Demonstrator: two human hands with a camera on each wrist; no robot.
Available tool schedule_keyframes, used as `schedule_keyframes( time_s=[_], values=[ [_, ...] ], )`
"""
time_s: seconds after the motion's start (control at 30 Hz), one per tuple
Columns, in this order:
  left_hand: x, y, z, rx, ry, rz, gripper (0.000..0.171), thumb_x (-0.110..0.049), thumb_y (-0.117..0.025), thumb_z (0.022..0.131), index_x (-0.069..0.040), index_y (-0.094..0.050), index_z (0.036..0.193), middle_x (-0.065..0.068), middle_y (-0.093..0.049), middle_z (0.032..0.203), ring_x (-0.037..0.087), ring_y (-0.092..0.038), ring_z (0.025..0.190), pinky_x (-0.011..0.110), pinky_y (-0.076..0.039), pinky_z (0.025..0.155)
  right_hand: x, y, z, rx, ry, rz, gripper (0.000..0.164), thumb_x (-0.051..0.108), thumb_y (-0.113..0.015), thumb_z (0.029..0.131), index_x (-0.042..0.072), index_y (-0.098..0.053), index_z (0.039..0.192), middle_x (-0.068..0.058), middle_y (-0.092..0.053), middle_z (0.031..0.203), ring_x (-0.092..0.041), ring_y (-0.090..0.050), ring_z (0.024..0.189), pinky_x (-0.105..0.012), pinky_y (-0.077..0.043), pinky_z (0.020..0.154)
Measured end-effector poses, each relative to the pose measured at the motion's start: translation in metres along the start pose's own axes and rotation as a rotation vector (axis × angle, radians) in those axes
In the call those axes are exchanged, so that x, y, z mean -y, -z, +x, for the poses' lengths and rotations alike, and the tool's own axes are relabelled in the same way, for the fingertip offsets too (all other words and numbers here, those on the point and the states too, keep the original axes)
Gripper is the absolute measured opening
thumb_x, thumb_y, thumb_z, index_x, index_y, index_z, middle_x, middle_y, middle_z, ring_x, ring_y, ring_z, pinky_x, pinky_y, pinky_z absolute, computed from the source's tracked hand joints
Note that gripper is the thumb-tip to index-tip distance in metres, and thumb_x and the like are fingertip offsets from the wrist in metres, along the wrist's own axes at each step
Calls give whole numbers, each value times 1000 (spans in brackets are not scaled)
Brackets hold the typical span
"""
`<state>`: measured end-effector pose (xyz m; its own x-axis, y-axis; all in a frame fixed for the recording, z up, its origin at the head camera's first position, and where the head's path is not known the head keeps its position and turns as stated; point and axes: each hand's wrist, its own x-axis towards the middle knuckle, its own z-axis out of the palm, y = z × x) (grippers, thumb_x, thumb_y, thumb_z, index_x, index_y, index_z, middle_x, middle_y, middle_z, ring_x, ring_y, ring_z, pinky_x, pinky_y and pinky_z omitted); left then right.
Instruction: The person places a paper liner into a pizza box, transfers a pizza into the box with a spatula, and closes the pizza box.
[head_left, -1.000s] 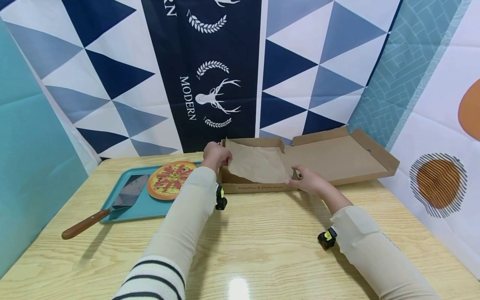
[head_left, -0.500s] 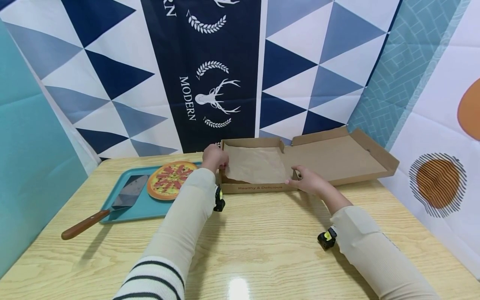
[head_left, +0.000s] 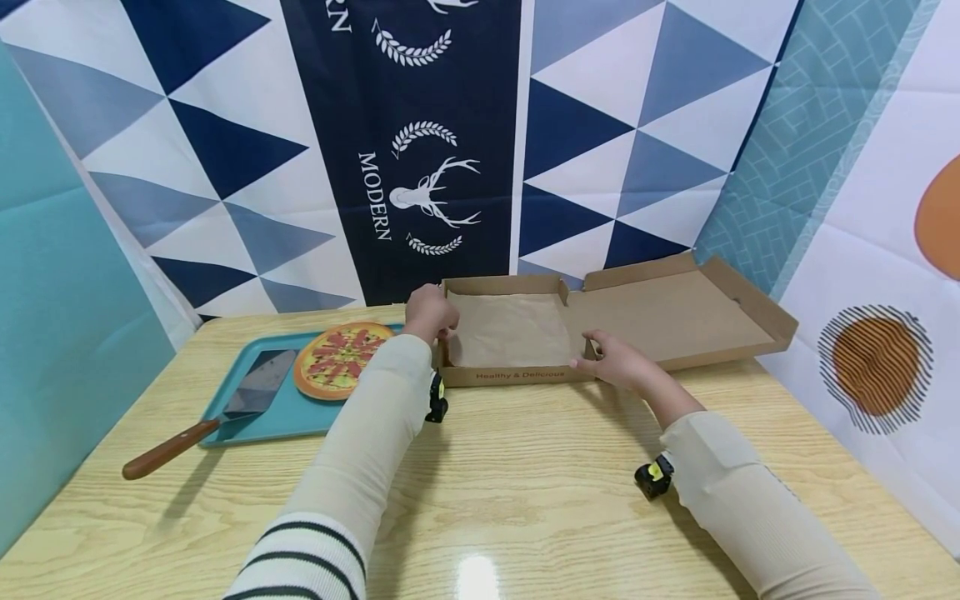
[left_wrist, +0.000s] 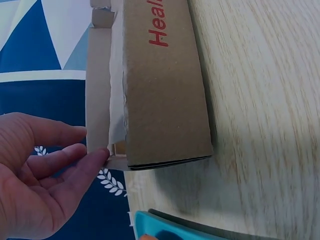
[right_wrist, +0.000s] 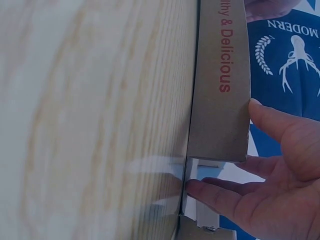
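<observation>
A brown cardboard pizza box (head_left: 521,377) lies open at the back of the table. A sheet of brown paper (head_left: 513,329) lies flat inside it. My left hand (head_left: 431,314) is over the box's left wall; in the left wrist view its loosely bent fingertips (left_wrist: 102,155) are right at the rim, with no paper between them. My right hand (head_left: 618,361) holds the box's front right corner. In the right wrist view, the thumb is on the front wall's top edge and the fingers reach around the side.
Left of the box is a teal tray (head_left: 281,427) with a pizza (head_left: 341,362) on it. A pizza server (head_left: 258,387) lies across the tray, its wooden handle past the edge. The box lid (head_left: 667,321) folds out to the right. A patterned cloth backdrop (head_left: 450,125) rises behind.
The paper's left side has come down from my left hand and now lies flat in the box. The left hand has let go and shifted only slightly; the right hand has stayed put.
</observation>
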<state>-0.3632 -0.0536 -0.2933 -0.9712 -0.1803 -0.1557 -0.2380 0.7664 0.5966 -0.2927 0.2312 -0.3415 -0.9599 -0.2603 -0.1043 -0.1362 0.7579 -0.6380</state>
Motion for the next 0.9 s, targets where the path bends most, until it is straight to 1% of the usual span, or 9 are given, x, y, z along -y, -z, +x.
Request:
schedule_keyframes(
  time_s=[0.23, 0.3, 0.37, 0.47, 0.53, 0.63, 0.73, 0.8, 0.9],
  values=[
    [-2, 4, 0, 18, -4, 14, 37, -3, -70, 83, -3, -60, 119, 12, -61, 102, 21, -64, 64, 24, -42, 44, -2, 0, 1, -5, 8, -5, 74, 30, -58, 99, -10, -21, 149, -41, -30, 143, -54, -29, 133, -61, -30, 105],
    [-3, 5, -1, 25, -20, 33, 37, -4, -70, 83, -2, -59, 119, 12, -61, 101, 21, -65, 65, 24, -43, 45, -2, 0, 1, -12, 6, 5, 74, 30, -59, 99, -9, -22, 149, -41, -31, 143, -53, -30, 133, -61, -31, 105],
    [-5, 6, -2, 39, -45, 64, 29, -4, -70, 84, -1, -62, 111, 12, -62, 95, 21, -65, 66, 24, -43, 45, -2, 0, 1, -12, 5, 13, 74, 30, -60, 98, -9, -21, 149, -41, -31, 143, -53, -30, 133, -61, -32, 105],
    [-9, 7, -3, 82, -127, 154, 14, -5, -69, 85, -1, -66, 98, 11, -63, 83, 22, -66, 67, 24, -44, 47, -2, 0, 1, -11, 7, 17, 75, 30, -60, 98, -9, -22, 149, -40, -32, 143, -53, -31, 133, -60, -33, 104],
    [-12, 7, -5, 130, -218, 229, 8, -5, -68, 87, -2, -69, 94, 9, -64, 83, 23, -66, 69, 25, -48, 50, -2, 0, 2, -5, 9, 14, 74, 30, -58, 99, -10, -21, 149, -40, -32, 143, -53, -31, 133, -60, -33, 104],
    [-16, 5, -10, 224, -367, 314, 15, -3, -63, 90, -4, -73, 101, 6, -64, 94, 21, -63, 77, 29, -54, 61, -3, 1, 3, -4, 12, 7, 74, 31, -58, 99, -11, -20, 149, -40, -32, 143, -53, -31, 132, -59, -34, 104],
    [-17, -2, -15, 330, -485, 386, 26, -1, -60, 92, -6, -72, 115, 7, -63, 112, 20, -57, 84, 31, -54, 70, -2, 1, 2, -5, 15, 2, 74, 30, -58, 100, -11, -20, 148, -40, -32, 142, -53, -32, 132, -60, -33, 104],
    [-17, -8, -18, 379, -536, 433, 31, -1, -59, 92, -8, -70, 120, 7, -62, 122, 20, -54, 87, 31, -53, 68, -2, 0, 2, -8, 15, 2, 73, 29, -57, 100, -11, -21, 148, -41, -32, 142, -54, -32, 132, -60, -33, 104],
    [-16, -18, -21, 418, -565, 496, 35, -1, -57, 92, -11, -68, 124, 7, -60, 130, 20, -53, 92, 30, -50, 65, -2, -1, 2, -17, 10, 5, 72, 28, -58, 99, -10, -22, 148, -40, -33, 142, -53, -33, 131, -60, -33, 104]
  ],
)
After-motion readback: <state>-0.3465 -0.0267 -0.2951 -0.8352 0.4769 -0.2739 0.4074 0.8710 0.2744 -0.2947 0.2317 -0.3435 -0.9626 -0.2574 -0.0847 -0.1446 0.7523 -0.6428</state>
